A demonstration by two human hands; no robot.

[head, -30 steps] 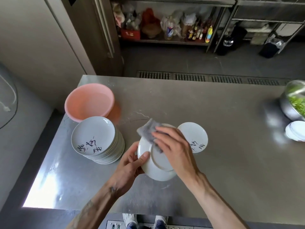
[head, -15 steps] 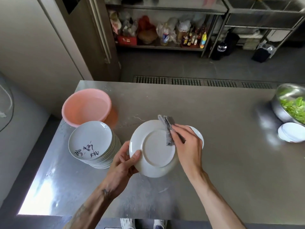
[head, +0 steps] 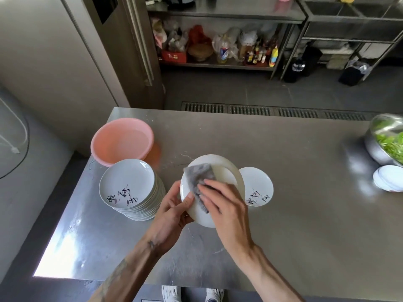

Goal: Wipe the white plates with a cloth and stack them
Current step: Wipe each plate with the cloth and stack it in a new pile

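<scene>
Cloth (head: 199,176) moved onto plate (head: 225,172) underside, right grip (head: 226,205) pressing it, left grip (head: 172,212) pinching rim

Table (head: 305,225) holds basin (head: 122,141), plate stack (head: 130,188), plate (head: 259,184), bowl (head: 378,154).

The left hand (head: 173,211) grips the left edge of the plate (head: 226,171), with its thumb (head: 189,198) on top. The right hand (head: 224,205) lies over the plate, fingers (head: 210,185) straight, pressing down. Both bare arms (head: 135,258) reach in from below the plate.
</scene>
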